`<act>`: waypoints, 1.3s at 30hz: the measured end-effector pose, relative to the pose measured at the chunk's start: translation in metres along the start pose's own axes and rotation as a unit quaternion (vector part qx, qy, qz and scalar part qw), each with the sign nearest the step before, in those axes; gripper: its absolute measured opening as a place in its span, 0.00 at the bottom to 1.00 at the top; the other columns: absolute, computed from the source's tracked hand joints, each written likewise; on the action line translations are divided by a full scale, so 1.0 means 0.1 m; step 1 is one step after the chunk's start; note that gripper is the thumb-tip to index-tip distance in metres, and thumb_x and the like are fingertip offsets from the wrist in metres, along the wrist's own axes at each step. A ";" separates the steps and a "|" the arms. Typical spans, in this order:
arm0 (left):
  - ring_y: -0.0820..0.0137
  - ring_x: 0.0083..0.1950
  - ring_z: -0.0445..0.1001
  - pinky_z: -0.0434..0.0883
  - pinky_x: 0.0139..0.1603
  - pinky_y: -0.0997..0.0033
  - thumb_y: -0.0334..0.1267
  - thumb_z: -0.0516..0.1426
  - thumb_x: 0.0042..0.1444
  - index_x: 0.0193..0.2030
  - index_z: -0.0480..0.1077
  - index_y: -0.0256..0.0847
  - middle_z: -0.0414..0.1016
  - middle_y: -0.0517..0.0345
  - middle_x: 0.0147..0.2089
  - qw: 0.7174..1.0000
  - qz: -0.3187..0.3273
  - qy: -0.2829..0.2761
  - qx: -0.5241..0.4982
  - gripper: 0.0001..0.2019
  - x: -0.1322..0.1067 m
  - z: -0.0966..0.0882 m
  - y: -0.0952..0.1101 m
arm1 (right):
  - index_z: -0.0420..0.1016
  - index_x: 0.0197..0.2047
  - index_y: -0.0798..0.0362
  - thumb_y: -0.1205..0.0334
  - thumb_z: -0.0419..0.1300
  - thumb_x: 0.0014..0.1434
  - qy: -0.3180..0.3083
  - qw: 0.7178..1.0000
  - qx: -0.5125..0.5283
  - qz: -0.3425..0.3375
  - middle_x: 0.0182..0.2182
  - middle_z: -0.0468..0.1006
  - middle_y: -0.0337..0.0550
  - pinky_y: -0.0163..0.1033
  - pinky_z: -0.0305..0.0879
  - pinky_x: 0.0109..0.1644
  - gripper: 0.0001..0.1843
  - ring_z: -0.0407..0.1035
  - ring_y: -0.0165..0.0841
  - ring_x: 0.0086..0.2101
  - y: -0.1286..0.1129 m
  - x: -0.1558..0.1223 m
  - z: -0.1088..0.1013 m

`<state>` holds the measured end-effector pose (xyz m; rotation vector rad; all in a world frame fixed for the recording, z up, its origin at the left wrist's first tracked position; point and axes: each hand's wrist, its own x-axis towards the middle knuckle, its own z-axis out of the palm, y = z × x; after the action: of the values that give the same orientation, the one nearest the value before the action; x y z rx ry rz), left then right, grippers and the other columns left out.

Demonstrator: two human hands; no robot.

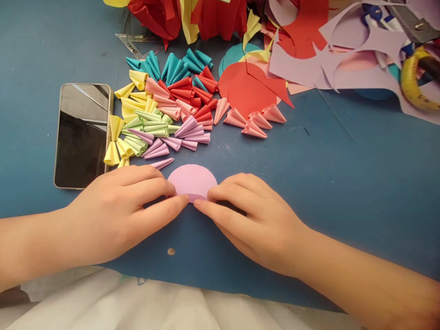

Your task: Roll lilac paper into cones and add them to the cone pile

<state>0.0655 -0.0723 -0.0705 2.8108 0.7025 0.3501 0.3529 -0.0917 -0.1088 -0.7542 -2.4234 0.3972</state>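
A pale purple paper circle (191,179) lies flat on the blue table (343,183), its near edge under my fingertips. My left hand (127,208) presses the circle's left near edge with thumb and fingers pinched together. My right hand (250,215) pinches the right near edge the same way. The two thumbs almost meet at the circle's front. Just beyond lies a heap of small folded paper cones (165,110) in yellow, green, purple, pink, red and teal.
A phone (82,135) lies face up at the left, beside the cones. Red circle pieces (247,87), cut purple sheets (343,59) and red and yellow scraps crowd the far edge. A yellow tape roll (417,80) and scissors sit at far right. White cloth covers my lap.
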 end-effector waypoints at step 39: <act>0.57 0.47 0.84 0.79 0.43 0.56 0.28 0.52 0.76 0.58 0.78 0.32 0.86 0.49 0.48 0.994 0.041 -0.023 0.098 0.14 0.07 -0.05 0.13 | 0.85 0.42 0.56 0.74 0.68 0.68 -0.007 0.998 -0.046 -0.035 0.50 0.90 0.45 0.47 0.76 0.41 0.05 0.81 0.41 0.46 -0.04 0.03 -0.01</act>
<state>0.0752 -0.0791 -0.0610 3.0295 0.6455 0.2405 0.3499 -0.0923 -0.1046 -0.7050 -2.4872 0.2650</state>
